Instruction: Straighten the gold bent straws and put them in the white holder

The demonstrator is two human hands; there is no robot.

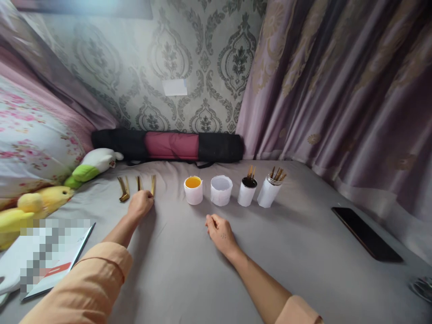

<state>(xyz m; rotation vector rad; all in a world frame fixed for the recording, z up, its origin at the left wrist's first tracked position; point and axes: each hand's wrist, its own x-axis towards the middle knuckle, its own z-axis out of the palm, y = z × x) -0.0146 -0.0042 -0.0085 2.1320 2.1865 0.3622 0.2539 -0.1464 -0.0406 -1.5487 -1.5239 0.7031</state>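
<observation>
My left hand (140,203) reaches to the golden strip-like pieces on the grey sheet, with its fingers curled down and closed. It covers the lower ends of a middle golden piece (138,182) and a right golden piece (153,183). What the fingertips grip is hidden. Farther left lies a V-shaped golden piece (124,191). Curled shut on the sheet, my right hand (220,231) shows nothing in it. Behind it stand a white cup of orange-yellow contents (193,191), a whitish cup (221,191), and two white-wrapped containers (247,194) (269,193) with thin brown sticks poking out.
A phone (366,234) lies at right, with a dark object (421,287) at the edge. A tablet-like panel (64,256) and plush toys (50,200) are at left. A black and maroon roll bag (172,146) lies along the patterned wall; curtains (320,90) hang right.
</observation>
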